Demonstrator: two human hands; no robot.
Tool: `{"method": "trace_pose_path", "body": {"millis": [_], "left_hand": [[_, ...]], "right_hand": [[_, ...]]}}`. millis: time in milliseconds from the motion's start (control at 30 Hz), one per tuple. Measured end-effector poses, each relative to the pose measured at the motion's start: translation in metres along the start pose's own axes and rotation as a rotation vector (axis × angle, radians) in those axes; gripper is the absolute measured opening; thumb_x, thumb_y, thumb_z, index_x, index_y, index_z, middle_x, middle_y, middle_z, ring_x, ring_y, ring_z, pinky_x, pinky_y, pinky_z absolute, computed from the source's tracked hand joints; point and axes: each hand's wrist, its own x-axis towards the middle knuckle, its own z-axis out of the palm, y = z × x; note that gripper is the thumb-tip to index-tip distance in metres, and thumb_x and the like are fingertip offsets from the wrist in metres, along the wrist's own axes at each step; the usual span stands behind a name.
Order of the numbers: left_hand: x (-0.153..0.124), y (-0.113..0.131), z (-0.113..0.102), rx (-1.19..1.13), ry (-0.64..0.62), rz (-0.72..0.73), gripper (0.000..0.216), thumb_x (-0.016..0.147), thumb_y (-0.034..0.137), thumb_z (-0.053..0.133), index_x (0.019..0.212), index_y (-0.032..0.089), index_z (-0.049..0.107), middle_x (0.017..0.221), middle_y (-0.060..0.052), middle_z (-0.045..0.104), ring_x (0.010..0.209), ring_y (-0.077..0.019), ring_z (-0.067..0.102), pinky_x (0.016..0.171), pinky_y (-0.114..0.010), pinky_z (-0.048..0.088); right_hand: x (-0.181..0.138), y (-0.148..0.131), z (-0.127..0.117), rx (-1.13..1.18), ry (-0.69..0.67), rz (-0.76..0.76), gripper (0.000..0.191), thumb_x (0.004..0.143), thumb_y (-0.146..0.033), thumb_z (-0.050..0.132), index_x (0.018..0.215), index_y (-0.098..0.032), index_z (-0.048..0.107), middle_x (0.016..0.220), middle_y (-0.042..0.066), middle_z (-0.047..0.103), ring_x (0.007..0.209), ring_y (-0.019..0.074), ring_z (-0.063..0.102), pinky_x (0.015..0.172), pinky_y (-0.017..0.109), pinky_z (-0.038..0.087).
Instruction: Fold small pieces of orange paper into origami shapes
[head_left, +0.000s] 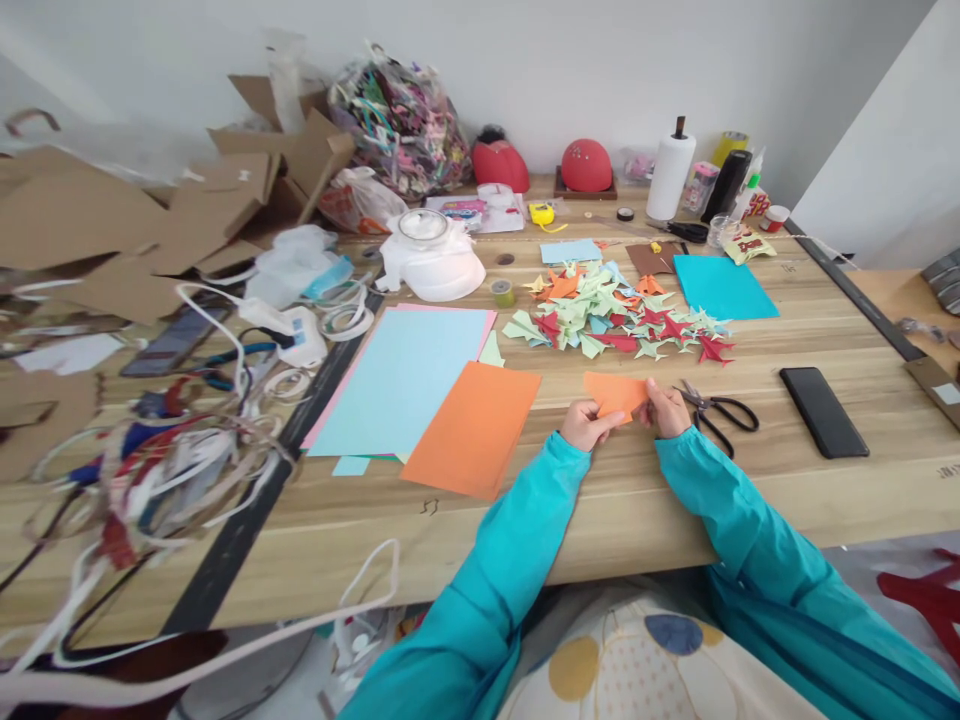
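A small orange paper piece (pixel 613 391) lies on the wooden table (pixel 750 500), pinched at both ends. My left hand (pixel 586 424) grips its left corner with closed fingers. My right hand (pixel 664 408) holds its right edge, fingers curled. Both arms wear teal sleeves. Just beyond the paper sits a pile of folded paper cranes (pixel 619 316) in green, red, orange and blue. Black scissors (pixel 716 411) rest right beside my right hand.
Large orange sheet (pixel 474 430) and light blue sheet (pixel 401 380) lie left of my hands. A black phone (pixel 823 410) lies to the right, a teal sheet (pixel 723 286) farther back. Cardboard (pixel 150 215), tangled straps (pixel 165 470), a white bowl-like object (pixel 435 262) and a paper towel roll (pixel 670 175) crowd the table's left and back.
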Motion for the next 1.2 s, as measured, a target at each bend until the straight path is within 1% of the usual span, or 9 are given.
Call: {"method": "trace_pose_path", "body": {"millis": [133, 233, 333, 467, 567, 700, 933, 1067, 1200], "left_hand": [[0.002, -0.001, 0.0, 0.009, 0.049, 0.023, 0.04, 0.051, 0.049, 0.07, 0.047, 0.012, 0.054, 0.033, 0.003, 0.045, 0.028, -0.0051, 0.035, 0.032, -0.021, 0.024], [0.002, -0.003, 0.0, 0.048, 0.045, 0.025, 0.04, 0.054, 0.049, 0.069, 0.048, 0.012, 0.054, 0.032, 0.004, 0.044, 0.028, -0.005, 0.035, 0.033, -0.02, 0.024], [0.003, -0.002, 0.0, 0.034, 0.075, 0.032, 0.04, 0.056, 0.049, 0.068, 0.052, 0.012, 0.054, 0.033, 0.004, 0.045, 0.029, -0.0051, 0.036, 0.033, -0.02, 0.025], [0.005, 0.003, -0.001, -0.084, 0.145, 0.068, 0.037, 0.058, 0.047, 0.067, 0.068, 0.012, 0.058, 0.04, 0.004, 0.049, 0.033, -0.0063, 0.041, 0.035, -0.02, 0.032], [0.009, 0.005, -0.002, -0.183, 0.174, 0.136, 0.039, 0.057, 0.044, 0.069, 0.079, 0.012, 0.06, 0.053, 0.002, 0.056, 0.042, -0.0079, 0.048, 0.039, -0.021, 0.04], [0.014, 0.0, -0.003, -0.28, 0.178, 0.171, 0.039, 0.057, 0.042, 0.07, 0.081, 0.013, 0.059, 0.062, -0.001, 0.058, 0.058, -0.0126, 0.055, 0.041, -0.022, 0.044], [0.013, 0.002, -0.004, -0.311, 0.179, 0.111, 0.039, 0.058, 0.041, 0.07, 0.082, 0.012, 0.06, 0.067, -0.003, 0.062, 0.056, -0.0122, 0.056, 0.045, -0.023, 0.047], [0.009, 0.006, -0.005, -0.285, 0.189, 0.09, 0.039, 0.059, 0.042, 0.069, 0.083, 0.012, 0.061, 0.056, 0.0, 0.059, 0.045, -0.01, 0.053, 0.043, -0.023, 0.044], [0.008, 0.009, -0.006, -0.173, 0.189, 0.088, 0.039, 0.058, 0.043, 0.069, 0.078, 0.01, 0.063, 0.047, 0.002, 0.054, 0.038, -0.007, 0.046, 0.04, -0.021, 0.04]], "right_hand": [[0.006, 0.0, -0.005, 0.109, 0.039, -0.024, 0.054, 0.07, -0.062, 0.048, 0.048, -0.014, 0.057, 0.033, 0.0, 0.047, 0.028, 0.0066, 0.038, 0.03, 0.02, 0.026], [0.003, -0.002, -0.003, 0.098, -0.031, -0.063, 0.05, 0.067, -0.059, 0.054, 0.046, -0.015, 0.054, 0.039, 0.001, 0.052, 0.031, 0.0071, 0.042, 0.032, 0.02, 0.031], [-0.002, -0.004, 0.002, 0.011, -0.095, -0.124, 0.037, 0.061, -0.048, 0.066, 0.048, -0.015, 0.056, 0.042, -0.002, 0.051, 0.034, 0.0067, 0.042, 0.035, 0.02, 0.033], [-0.006, -0.004, 0.005, -0.045, -0.038, -0.206, 0.029, 0.061, -0.043, 0.068, 0.054, -0.015, 0.06, 0.041, -0.003, 0.049, 0.034, 0.0068, 0.039, 0.035, 0.022, 0.031], [-0.006, -0.001, 0.005, -0.081, -0.064, -0.254, 0.025, 0.062, -0.039, 0.068, 0.063, -0.014, 0.064, 0.043, -0.003, 0.05, 0.037, 0.0067, 0.038, 0.037, 0.022, 0.03], [-0.006, 0.003, 0.005, -0.162, -0.148, -0.262, 0.027, 0.066, -0.04, 0.066, 0.058, -0.014, 0.063, 0.044, -0.002, 0.05, 0.038, 0.0072, 0.039, 0.038, 0.022, 0.029], [-0.007, 0.002, 0.006, -0.162, -0.117, -0.18, 0.038, 0.066, -0.048, 0.063, 0.05, -0.014, 0.058, 0.04, -0.001, 0.049, 0.035, 0.0076, 0.04, 0.036, 0.022, 0.032], [-0.007, -0.002, 0.005, -0.101, -0.145, -0.198, 0.035, 0.069, -0.049, 0.059, 0.066, -0.014, 0.064, 0.053, 0.002, 0.06, 0.044, 0.0105, 0.049, 0.041, 0.023, 0.04], [-0.004, 0.002, 0.004, -0.03, -0.134, -0.279, 0.032, 0.069, -0.043, 0.063, 0.088, -0.017, 0.066, 0.08, 0.005, 0.068, 0.071, 0.0188, 0.061, 0.063, 0.031, 0.051]]}}
